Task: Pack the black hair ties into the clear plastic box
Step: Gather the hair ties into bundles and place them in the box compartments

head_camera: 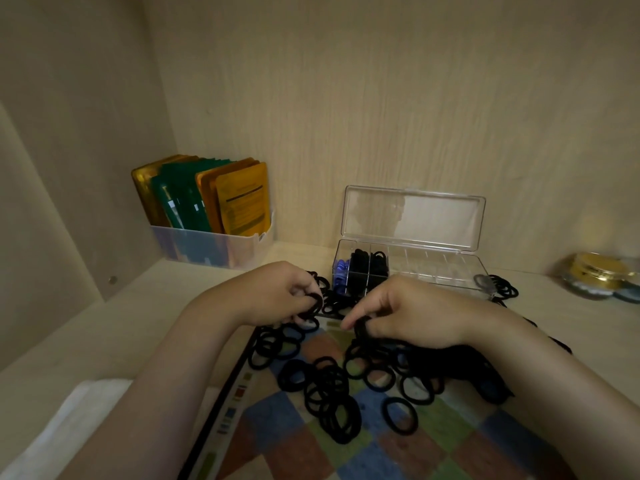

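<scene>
Between and just below the two hands, the black hair ties (329, 393) lie in a loose heap on a checked mat (433, 445), too many and too overlapped to count. The one clear plastic box (436, 271) sits just beyond the fingertips with its lid (412, 216) up, showing two compartments of black ties and one of blue ties (339, 275). The left hand (277, 292) curls its fingers round a small bunch and the right hand (408, 313) pinches a few more; the ties look light, soft and stretchy and likely to snag together, so hooking a finger through the loops should serve.
</scene>
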### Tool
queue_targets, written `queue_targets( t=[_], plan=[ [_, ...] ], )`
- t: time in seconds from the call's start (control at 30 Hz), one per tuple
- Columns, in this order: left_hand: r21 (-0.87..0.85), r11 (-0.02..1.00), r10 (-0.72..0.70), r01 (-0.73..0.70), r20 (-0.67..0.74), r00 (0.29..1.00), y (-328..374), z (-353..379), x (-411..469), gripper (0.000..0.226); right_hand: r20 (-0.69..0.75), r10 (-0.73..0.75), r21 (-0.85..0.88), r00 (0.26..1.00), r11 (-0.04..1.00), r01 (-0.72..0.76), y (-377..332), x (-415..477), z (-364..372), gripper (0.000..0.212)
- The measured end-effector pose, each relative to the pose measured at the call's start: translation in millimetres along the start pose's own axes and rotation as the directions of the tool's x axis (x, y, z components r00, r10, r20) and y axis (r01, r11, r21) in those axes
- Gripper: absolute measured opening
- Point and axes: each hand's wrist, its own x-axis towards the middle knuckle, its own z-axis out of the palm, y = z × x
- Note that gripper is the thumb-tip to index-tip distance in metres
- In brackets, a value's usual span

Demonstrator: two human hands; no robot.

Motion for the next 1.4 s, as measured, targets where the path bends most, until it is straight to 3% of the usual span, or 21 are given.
queue_targets(
  t=[0.23,0.53,0.63,0.7,0.77,0.83,0.97,1.07,1.13,1.3,1.4],
  plan=[
    [0.141,0.984,-0.118,0.110,0.054,0.991,-18.4,-20.6,-11.2,0.019,-0.012,0.168,-0.255,0.986,0.953,-0.166,0.6,4.7,16.2,0.035],
    [0.223,0.968,-0.130,0.115,0.055,0.990,-20.6,-8.4,-1.6,0.013,-0.142,0.055,-0.270,0.988,0.958,-0.092,3.5,11.4,24.5,0.009],
    [0.242,0.967,-0.085,0.075,0.028,0.996,-16.9,-3.2,0.6,0.005,-0.247,0.019,-0.155,0.969,0.986,-0.059,10.5,15.6,22.5,0.007],
    [0.225,0.973,-0.055,0.055,-0.006,0.998,-16.0,-2.6,2.0,0.007,-0.265,0.040,0.030,0.963,0.999,-0.033,12.1,15.9,18.2,0.011],
    [0.146,0.989,-0.021,0.026,-0.041,0.999,-15.3,-3.4,3.3,0.007,-0.196,0.083,0.237,0.977,0.971,-0.035,11.2,11.7,10.2,0.009],
    [0.084,0.996,0.011,-0.006,-0.056,0.998,-14.6,-2.1,4.4,0.010,-0.078,0.085,0.300,0.993,0.952,-0.058,10.3,5.3,0.1,0.010],
    [0.242,0.970,0.003,-0.009,0.028,1.000,-19.3,5.0,9.7,0.031,0.139,0.098,0.036,0.985,0.994,-0.104,9.0,-2.7,-6.5,0.026],
    [0.234,0.972,-0.004,0.000,0.019,1.000,-18.9,8.3,11.6,0.030,0.101,0.120,-0.247,0.988,0.965,-0.092,8.0,1.6,4.6,0.031],
    [0.229,0.973,0.017,-0.014,-0.010,1.000,-15.8,10.4,11.8,0.025,0.068,0.102,-0.275,0.992,0.958,-0.079,7.3,3.5,10.4,0.026],
    [0.320,0.946,0.070,-0.046,-0.066,0.995,-10.2,16.5,14.4,0.017,0.006,0.048,-0.187,0.999,0.981,-0.046,15.3,4.4,9.5,0.017],
    [0.184,0.982,0.077,-0.042,-0.185,0.980,-8.9,21.6,17.1,0.010,-0.141,0.027,0.044,0.990,0.999,-0.021,22.2,8.5,5.5,0.015]
  ],
)
